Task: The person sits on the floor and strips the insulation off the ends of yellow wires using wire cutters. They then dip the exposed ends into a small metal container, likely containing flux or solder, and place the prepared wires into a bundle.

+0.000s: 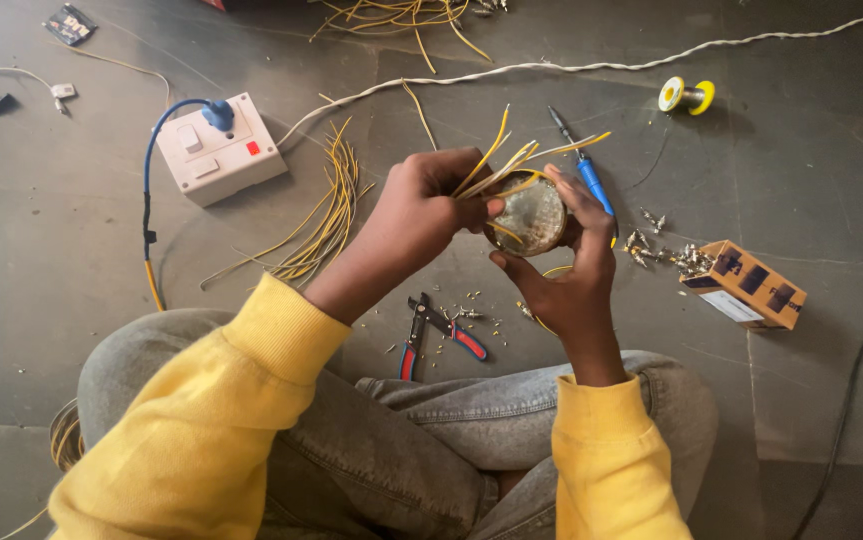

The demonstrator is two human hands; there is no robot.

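A grey concrete floor [811, 180] is seen from above, strewn with work things: a white switch box [216, 150] with a blue cable, a loose bundle of yellow wires [326, 215], red-handled pliers [441, 335], a blue-handled soldering iron [586, 170], a yellow solder spool [686, 96] and a small cardboard box [746, 285] beside scattered metal connectors [666, 250]. A round shallow tin [531, 213] is held above the floor in front of the crossed knees. Several yellow wire pieces [511, 160] are gathered and their ends appear to be dipped in the tin; many more wires lie untreated on the floor, so the work is judged to be only partly done. The left hand [431, 205] is closed around the wire ends, pinching them at the tin's rim. The right hand [571, 270] is cupped under the tin, fingers clamped around its edge.
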